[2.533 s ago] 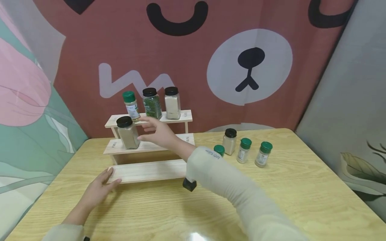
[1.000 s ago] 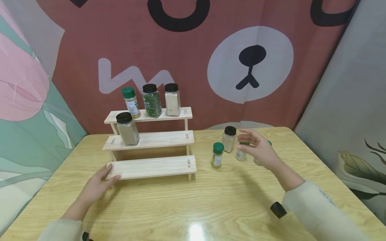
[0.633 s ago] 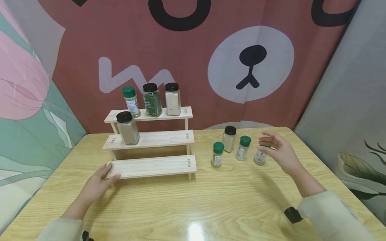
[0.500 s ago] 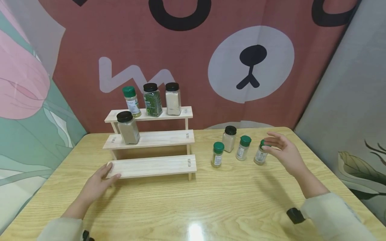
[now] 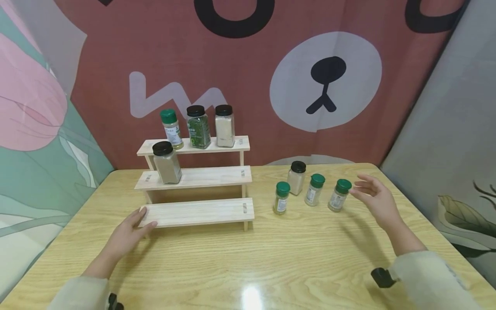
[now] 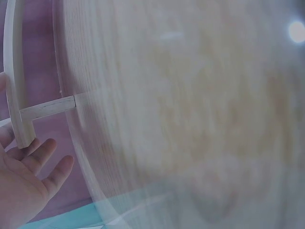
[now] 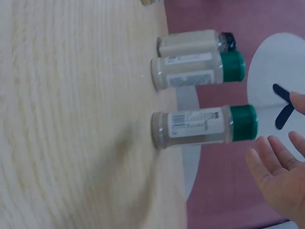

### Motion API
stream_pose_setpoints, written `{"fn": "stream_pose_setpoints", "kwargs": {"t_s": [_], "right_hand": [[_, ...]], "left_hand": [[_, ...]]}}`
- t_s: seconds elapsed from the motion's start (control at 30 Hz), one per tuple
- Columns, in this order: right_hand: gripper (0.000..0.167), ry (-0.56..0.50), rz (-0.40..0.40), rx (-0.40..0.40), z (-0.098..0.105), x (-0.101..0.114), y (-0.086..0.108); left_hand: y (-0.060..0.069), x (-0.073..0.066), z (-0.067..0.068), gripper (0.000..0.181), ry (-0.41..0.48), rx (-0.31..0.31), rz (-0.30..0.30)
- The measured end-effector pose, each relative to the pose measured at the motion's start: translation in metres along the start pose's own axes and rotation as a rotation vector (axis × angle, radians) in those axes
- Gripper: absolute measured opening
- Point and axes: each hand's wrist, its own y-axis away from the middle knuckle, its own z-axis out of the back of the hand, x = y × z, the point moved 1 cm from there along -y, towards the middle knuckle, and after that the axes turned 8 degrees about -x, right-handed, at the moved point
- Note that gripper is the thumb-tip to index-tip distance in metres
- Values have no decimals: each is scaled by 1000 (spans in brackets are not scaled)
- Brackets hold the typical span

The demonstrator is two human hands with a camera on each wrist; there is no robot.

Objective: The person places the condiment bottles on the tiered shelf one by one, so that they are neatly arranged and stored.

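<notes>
A three-tier wooden rack stands at the left of the table. My left hand holds the left end of its lowest shelf, thumb at the front edge and fingers behind; the left wrist view shows the shelf end between them. My right hand hovers just right of the rightmost green-capped spice jar, fingers apart and holding nothing. In the right wrist view, its fingertips are close to that jar's green cap; whether they touch cannot be told. A second green-capped jar stands to its left.
Another green-capped jar and a black-capped jar stand between the rack and my right hand. A large black-capped jar is on the middle shelf. The top shelf bears a green-capped jar, a green-herb jar and a pale-powder jar.
My right hand has moved from the large black-capped jar on the middle shelf rightward, past the table jars, to beside the rightmost one. My left hand stays at the lowest shelf's end.
</notes>
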Motion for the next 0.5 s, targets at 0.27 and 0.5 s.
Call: {"fn": "stream_pose_setpoints", "kwargs": {"t_s": [0.27,0.5], "right_hand": [[72,-79,-81,114,-10,-22,-9],[77,-146,-102,132,-19,-27,-13]], "left_hand": [[1,-1,0,84,0,5,12],[1,-2,1,85,3,2,11]]}}
